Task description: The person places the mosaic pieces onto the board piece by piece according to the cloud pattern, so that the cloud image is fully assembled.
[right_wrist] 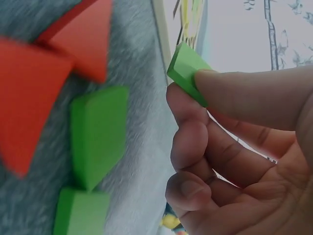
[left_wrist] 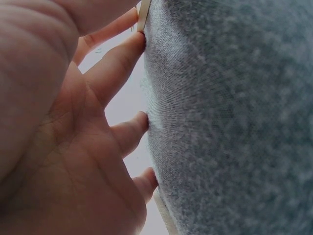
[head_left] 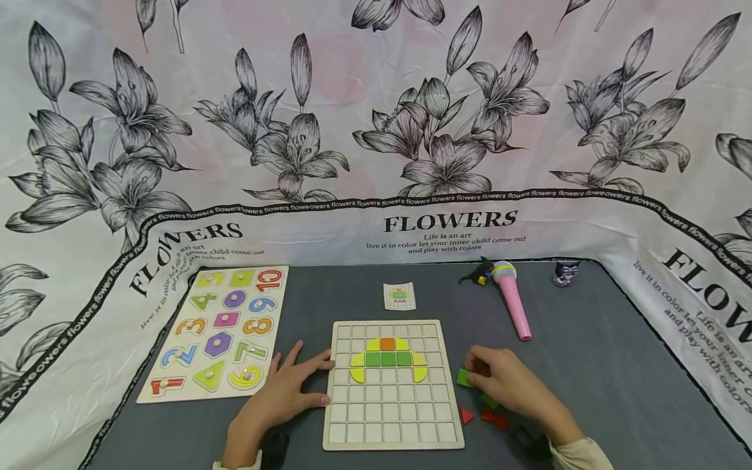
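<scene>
Between right thumb and fingers, my right hand (head_left: 508,382) pinches a green square tile (right_wrist: 188,68), just right of the wooden grid board (head_left: 357,431). On the board's upper half lie an orange square (head_left: 388,344), a row of green squares (head_left: 388,359) and several yellow rounded pieces (head_left: 358,373). My left hand (head_left: 279,391) has its fingers spread, thumb and index finger touching the board's left edge; in the left wrist view its fingertips meet the grey cloth. Beneath the right hand are loose green tiles (right_wrist: 100,137) and red triangles (right_wrist: 80,41), partly covered in the head view.
A number-and-shape puzzle board (head_left: 276,326) lies at the left, near the left hand. Behind the grid board is a small pattern card (head_left: 399,296). A pink microphone (head_left: 514,303), a black figurine (head_left: 478,271) and a purple figurine (head_left: 564,273) stand at the back right.
</scene>
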Motion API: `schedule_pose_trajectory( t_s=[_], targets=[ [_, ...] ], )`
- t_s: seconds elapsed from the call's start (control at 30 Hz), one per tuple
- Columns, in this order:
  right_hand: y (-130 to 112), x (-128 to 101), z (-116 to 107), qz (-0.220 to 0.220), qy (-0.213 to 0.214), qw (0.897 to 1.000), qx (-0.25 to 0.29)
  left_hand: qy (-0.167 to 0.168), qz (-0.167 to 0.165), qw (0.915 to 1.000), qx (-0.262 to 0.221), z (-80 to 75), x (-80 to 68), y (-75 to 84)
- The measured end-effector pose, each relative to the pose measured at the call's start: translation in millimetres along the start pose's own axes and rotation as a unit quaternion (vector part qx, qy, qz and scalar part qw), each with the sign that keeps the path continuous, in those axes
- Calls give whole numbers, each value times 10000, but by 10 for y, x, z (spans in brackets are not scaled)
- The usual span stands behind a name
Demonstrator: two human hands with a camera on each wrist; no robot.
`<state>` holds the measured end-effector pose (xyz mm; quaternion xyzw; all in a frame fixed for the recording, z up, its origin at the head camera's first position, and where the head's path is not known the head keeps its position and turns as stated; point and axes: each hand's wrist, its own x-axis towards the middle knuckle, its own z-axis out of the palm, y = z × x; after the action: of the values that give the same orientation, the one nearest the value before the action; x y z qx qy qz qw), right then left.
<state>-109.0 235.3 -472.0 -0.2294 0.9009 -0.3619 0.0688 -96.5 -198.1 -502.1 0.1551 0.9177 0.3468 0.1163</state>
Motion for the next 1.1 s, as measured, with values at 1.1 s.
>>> schedule_pose_trajectory(
  t_s=[1.1],
  targets=[
    [-494, 577, 416, -738, -188, 9946, 704, -239, -88, 9997, -2, -58, -5, 62]
  ],
)
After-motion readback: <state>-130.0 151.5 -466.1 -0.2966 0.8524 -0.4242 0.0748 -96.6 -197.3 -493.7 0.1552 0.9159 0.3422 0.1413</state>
